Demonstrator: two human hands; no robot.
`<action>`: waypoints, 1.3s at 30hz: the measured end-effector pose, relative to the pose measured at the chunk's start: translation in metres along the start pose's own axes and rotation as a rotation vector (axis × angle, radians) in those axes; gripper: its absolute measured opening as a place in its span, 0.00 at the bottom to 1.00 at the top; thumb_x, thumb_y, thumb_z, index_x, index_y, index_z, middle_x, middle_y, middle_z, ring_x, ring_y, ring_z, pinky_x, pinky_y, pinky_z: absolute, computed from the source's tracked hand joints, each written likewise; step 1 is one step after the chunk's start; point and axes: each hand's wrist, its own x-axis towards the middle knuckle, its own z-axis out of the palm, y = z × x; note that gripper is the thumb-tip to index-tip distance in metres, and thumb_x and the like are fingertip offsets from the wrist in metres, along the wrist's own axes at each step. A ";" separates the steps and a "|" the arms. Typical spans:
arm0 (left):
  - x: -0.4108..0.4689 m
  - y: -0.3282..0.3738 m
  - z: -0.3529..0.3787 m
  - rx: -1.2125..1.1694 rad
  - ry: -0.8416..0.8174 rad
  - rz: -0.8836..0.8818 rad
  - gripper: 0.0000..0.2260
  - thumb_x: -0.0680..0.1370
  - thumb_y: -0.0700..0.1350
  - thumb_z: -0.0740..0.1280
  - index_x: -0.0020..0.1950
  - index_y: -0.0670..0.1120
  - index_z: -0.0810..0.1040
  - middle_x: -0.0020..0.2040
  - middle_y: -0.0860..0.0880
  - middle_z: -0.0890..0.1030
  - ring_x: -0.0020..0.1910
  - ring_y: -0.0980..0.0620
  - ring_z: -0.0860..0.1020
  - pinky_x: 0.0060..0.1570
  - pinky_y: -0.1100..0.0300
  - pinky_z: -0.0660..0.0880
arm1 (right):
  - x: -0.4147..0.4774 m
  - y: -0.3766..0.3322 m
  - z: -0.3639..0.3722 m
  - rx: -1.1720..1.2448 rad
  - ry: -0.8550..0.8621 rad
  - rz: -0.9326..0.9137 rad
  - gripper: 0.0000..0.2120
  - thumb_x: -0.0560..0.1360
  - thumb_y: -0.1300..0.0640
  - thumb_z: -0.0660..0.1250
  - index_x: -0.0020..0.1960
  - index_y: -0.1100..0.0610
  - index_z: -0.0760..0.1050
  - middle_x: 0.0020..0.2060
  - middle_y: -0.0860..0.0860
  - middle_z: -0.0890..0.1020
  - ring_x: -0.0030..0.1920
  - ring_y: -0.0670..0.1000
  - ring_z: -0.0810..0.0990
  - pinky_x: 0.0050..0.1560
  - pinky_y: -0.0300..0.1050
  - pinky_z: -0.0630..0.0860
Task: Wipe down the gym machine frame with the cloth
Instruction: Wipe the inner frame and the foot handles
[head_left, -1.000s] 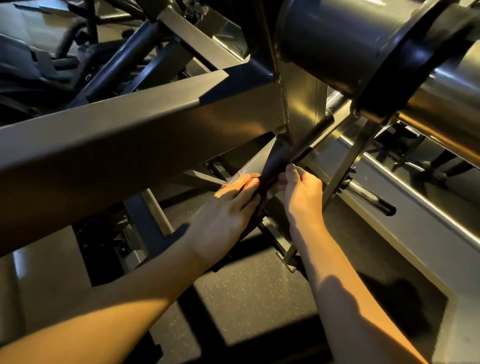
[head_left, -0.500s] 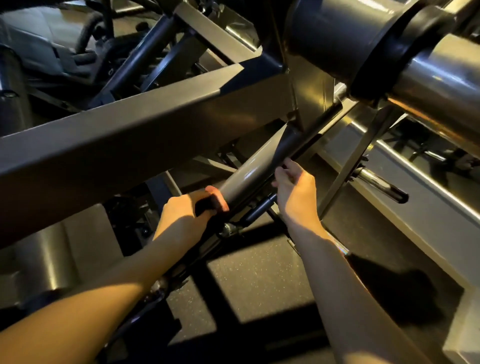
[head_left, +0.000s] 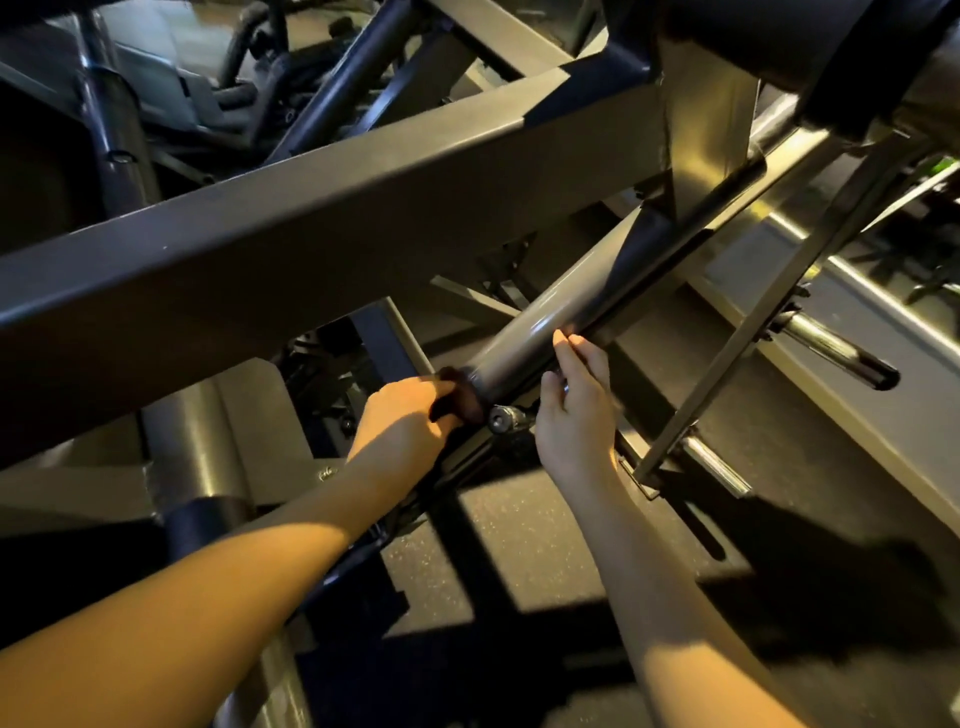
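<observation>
A grey gym machine frame fills the view, with a slanted round tube (head_left: 540, 322) running from centre to upper right under a wide square beam (head_left: 322, 208). My left hand (head_left: 410, 421) grips a dark reddish cloth (head_left: 465, 397) wrapped round the tube's lower end. My right hand (head_left: 574, 402) is just to the right, its fingertips touching the tube's lower edge near a thin black rod. Most of the cloth is hidden inside my left hand.
A chrome weight peg (head_left: 836, 353) sticks out at right beside a flat diagonal brace (head_left: 769, 332). A second peg (head_left: 717, 473) lies lower. Speckled black rubber floor (head_left: 524, 551) is below. A large dark roller (head_left: 831, 47) hangs at upper right. More machine tubes crowd the upper left.
My left hand with the cloth slid down the slanted tube toward its lower end, then held near there. My right hand stayed on the tube, now slightly lower.
</observation>
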 end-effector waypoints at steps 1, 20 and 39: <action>0.000 0.002 0.006 -0.034 0.064 0.087 0.19 0.81 0.46 0.70 0.72 0.54 0.76 0.67 0.49 0.79 0.67 0.46 0.75 0.71 0.57 0.68 | -0.002 0.002 0.003 -0.043 0.009 -0.013 0.23 0.84 0.60 0.62 0.78 0.52 0.66 0.78 0.46 0.61 0.78 0.47 0.62 0.74 0.42 0.63; -0.004 -0.017 0.027 0.091 0.023 0.147 0.22 0.85 0.49 0.61 0.79 0.56 0.64 0.73 0.48 0.71 0.69 0.48 0.72 0.68 0.59 0.67 | -0.005 0.016 0.017 -0.220 -0.071 -0.114 0.21 0.84 0.56 0.61 0.77 0.53 0.67 0.82 0.48 0.54 0.81 0.51 0.56 0.77 0.51 0.63; -0.021 0.000 -0.003 -0.020 0.066 -0.120 0.11 0.80 0.46 0.69 0.63 0.53 0.81 0.55 0.51 0.82 0.54 0.50 0.80 0.59 0.53 0.78 | -0.017 0.007 -0.001 0.117 -0.132 0.021 0.28 0.84 0.57 0.60 0.81 0.44 0.57 0.81 0.37 0.53 0.80 0.48 0.60 0.76 0.59 0.67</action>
